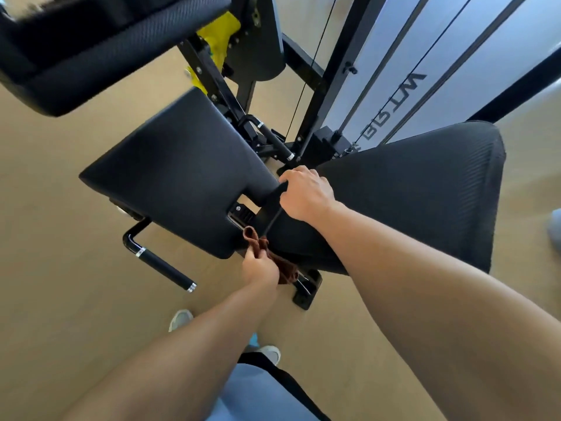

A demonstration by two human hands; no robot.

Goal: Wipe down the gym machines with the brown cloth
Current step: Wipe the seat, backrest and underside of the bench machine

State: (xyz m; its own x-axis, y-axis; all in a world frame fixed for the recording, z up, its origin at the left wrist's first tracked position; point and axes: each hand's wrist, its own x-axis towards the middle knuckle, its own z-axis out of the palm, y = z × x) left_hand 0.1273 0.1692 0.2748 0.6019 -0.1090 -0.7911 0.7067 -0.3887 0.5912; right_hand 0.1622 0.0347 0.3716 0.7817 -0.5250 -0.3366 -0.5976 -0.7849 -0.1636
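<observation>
A tan, smooth gym floor (60, 268) fills the background; on it stands a black steel-framed gym machine (315, 95) with cables running up beside a pale panel. The ribbed black padded back rest (425, 189) lies to the right, and the smooth black padded seat (182, 171) is set to its left, the two separated by a narrow gap where the frame shows; a further black pad (91, 47) is seen at the upper left, blurred. A black cylindrical handle with silver rings (165, 270) projects below the seat. The right hand (306, 196) is laid on the lower edge of the back rest at the gap, its fingers curled together over the edge. The left hand (261, 268) is placed just below the seat's corner; its fingers are closed around the bunched brown terry cloth (273, 256), which is pressed into the gap between seat and back rest, one loop sticking up against the seat.
</observation>
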